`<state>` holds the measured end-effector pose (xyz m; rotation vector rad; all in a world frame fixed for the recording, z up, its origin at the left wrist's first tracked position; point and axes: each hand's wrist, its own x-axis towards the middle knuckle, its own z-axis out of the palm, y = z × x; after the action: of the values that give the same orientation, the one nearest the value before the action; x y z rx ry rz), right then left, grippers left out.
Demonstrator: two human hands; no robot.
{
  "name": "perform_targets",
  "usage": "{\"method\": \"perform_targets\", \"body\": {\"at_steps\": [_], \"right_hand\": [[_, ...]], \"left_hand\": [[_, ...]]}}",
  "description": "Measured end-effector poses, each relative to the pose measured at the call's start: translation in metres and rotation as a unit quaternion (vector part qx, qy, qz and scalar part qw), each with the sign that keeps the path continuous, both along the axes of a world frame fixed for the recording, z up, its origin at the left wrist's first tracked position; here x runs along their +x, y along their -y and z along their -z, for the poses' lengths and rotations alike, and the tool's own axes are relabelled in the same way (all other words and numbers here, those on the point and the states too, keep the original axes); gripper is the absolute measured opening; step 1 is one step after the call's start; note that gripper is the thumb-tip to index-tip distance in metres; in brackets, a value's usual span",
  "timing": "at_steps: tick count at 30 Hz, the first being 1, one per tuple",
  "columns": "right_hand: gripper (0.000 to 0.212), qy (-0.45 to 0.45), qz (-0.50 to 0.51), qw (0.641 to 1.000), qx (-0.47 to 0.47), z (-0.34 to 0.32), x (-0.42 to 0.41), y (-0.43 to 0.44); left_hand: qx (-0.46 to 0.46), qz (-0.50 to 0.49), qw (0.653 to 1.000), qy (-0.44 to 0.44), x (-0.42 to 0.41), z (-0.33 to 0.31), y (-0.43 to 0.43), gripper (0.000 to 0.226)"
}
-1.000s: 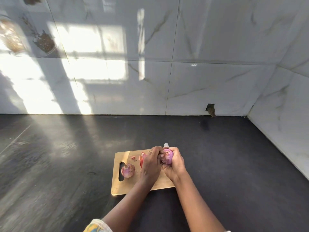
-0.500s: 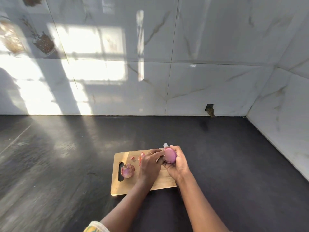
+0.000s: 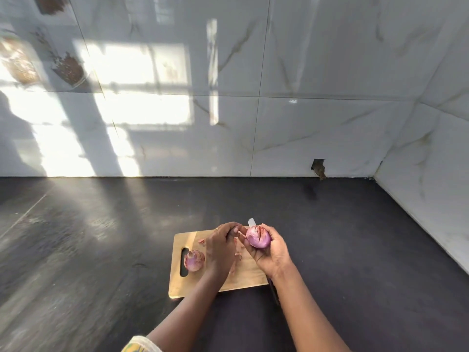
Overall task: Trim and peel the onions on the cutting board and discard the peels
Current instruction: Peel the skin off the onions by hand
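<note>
My right hand (image 3: 270,252) grips a purple onion (image 3: 258,237), lifted over the right part of the wooden cutting board (image 3: 243,278). My left hand (image 3: 219,250) is just left of that onion, its fingertips pinched on a thin bit of peel at the onion's top. A second onion (image 3: 194,260), still partly skinned, lies on the board's left side next to the handle slot. Small peel scraps (image 3: 238,252) lie on the board between my hands. A knife's blade tip (image 3: 251,222) shows behind my right hand; the rest of the knife is mostly hidden.
The board sits on a dark countertop (image 3: 101,250). White marble-look wall tiles (image 3: 279,123) rise behind and on the right side (image 3: 431,212). A small hole in the wall (image 3: 319,168) sits at counter level.
My right hand has turned the onion so its top faces up. My left fingers have drawn slightly away from it to the left, and more bare purple surface shows.
</note>
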<state>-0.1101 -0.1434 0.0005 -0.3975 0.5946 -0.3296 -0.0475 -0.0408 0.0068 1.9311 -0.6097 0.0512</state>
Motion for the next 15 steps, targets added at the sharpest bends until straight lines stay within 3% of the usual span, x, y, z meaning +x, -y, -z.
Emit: {"method": "perform_targets", "body": {"at_steps": [5,10,13,15], "right_hand": [[0.054,-0.007,-0.007,1.000,-0.012,0.001,0.001,0.003],[0.031,0.028,-0.011,0.999,-0.029,-0.011,-0.004,0.000],[0.015,-0.002,-0.038,0.997,-0.065,-0.012,-0.006,0.001],[0.014,-0.033,-0.029,0.994,-0.104,-0.009,-0.005,0.003]], "left_hand": [[-0.008,0.073,0.997,0.008,0.001,-0.001,0.000,0.025],[0.030,0.138,0.990,-0.022,0.000,0.004,0.001,0.040],[0.055,0.152,0.986,-0.050,0.000,0.009,0.002,0.061],[0.064,0.141,0.987,-0.048,0.001,0.008,0.005,0.062]]}}
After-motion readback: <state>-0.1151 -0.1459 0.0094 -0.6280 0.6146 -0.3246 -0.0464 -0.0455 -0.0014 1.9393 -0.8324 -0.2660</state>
